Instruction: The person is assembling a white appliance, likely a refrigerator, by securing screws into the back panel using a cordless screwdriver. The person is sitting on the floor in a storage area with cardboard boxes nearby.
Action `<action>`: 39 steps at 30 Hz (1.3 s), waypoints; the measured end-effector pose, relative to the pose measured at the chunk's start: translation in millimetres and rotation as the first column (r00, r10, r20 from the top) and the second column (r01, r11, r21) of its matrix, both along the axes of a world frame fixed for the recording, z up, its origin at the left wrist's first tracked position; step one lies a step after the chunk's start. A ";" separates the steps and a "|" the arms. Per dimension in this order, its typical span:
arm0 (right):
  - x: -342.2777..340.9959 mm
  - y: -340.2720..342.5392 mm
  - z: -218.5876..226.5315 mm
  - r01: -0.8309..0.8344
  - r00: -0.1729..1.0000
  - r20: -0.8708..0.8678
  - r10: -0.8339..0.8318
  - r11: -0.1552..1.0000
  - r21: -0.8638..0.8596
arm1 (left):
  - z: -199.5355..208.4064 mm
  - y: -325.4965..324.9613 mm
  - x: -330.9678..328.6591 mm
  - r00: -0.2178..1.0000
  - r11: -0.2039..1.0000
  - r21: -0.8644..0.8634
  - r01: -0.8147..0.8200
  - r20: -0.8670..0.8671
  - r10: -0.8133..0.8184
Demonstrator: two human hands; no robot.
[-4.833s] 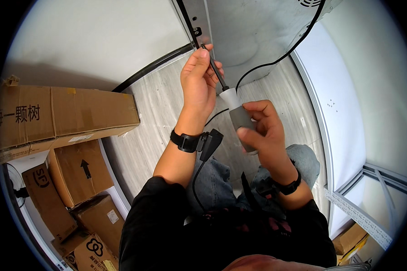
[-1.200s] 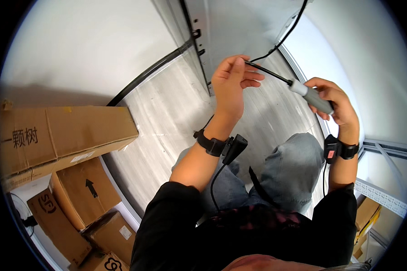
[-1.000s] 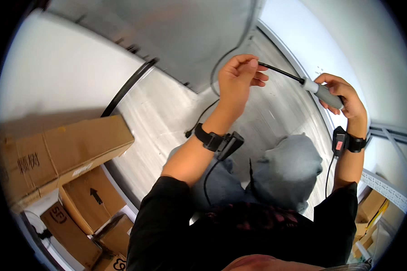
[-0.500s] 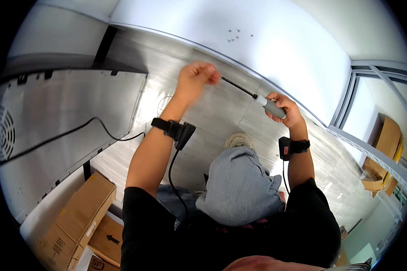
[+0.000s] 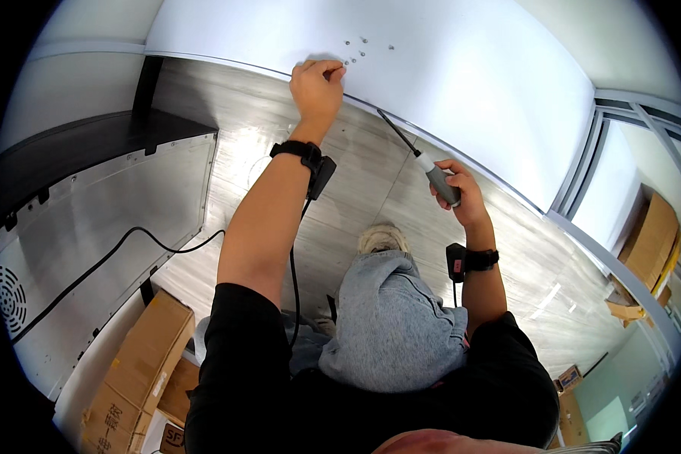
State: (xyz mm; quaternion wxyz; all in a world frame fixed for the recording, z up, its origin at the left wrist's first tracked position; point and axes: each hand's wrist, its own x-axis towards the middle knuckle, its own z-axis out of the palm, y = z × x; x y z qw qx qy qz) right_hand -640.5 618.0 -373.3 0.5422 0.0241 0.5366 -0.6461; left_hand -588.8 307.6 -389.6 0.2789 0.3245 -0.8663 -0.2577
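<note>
Screw handling, seemingly: your left hand (image 5: 316,92) pinches, contents unclear, beside screws (image 5: 362,54); your right hand (image 5: 464,195) clamps a screwdriver (image 5: 426,163); fingertip precision seems needed next.

Black sleeves (image 5: 238,340), light blue jeans (image 5: 397,325), black wristbands (image 5: 482,260)

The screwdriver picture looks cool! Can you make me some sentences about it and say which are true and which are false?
1. The right hand holds the screwdriver. True.
2. The left hand grips the screwdriver too. False: the left hand is away from it, beside the small metal pieces.
3. The small metal pieces lie on the white surface. True.
4. The cable is red. False: the cable is black.
5. Both wrists wear black bands. True.
</note>
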 end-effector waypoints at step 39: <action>128.6 -261.1 202.6 -0.690 0.722 -0.340 0.603 0.666 -0.284 | 247.1 -87.3 241.0 0.717 0.551 0.829 0.100 -0.444 0.537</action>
